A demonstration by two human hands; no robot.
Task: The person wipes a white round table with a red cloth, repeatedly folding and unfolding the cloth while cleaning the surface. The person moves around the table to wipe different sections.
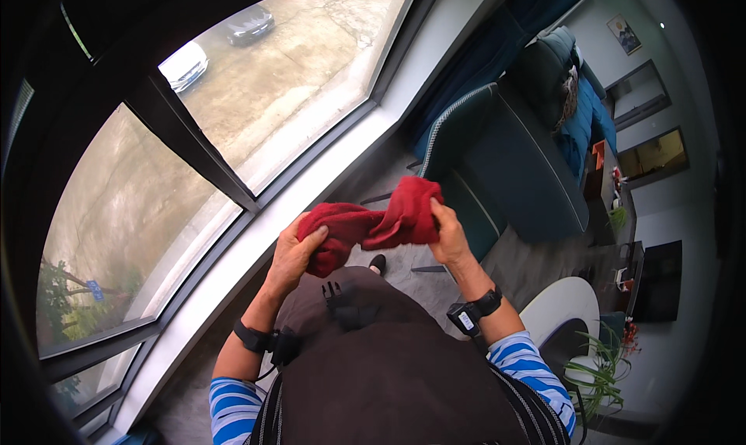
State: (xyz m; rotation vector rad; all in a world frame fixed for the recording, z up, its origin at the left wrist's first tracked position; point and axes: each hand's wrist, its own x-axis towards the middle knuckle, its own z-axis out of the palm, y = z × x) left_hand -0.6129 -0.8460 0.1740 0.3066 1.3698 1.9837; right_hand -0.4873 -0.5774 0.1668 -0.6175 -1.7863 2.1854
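Observation:
A red cloth (402, 217) with a towel-like nap is stretched in the air between my two hands, bunched at both ends and narrower in the middle. My left hand (297, 247) grips its left end, thumb lying on top. At the right end my right hand (449, 229) holds the cloth, with the fingers partly hidden behind it. Both hands are in front of my brown apron (396, 381), above the floor. Black straps with small devices are on both wrists.
A large window (250, 206) with a white sill (291, 217) runs along the left. Close by on the right stands a dark green chair (478, 206) with pale stitching. Farther right are a white round-edged table (559, 299), a potted plant (600, 375) and a wall television (658, 282).

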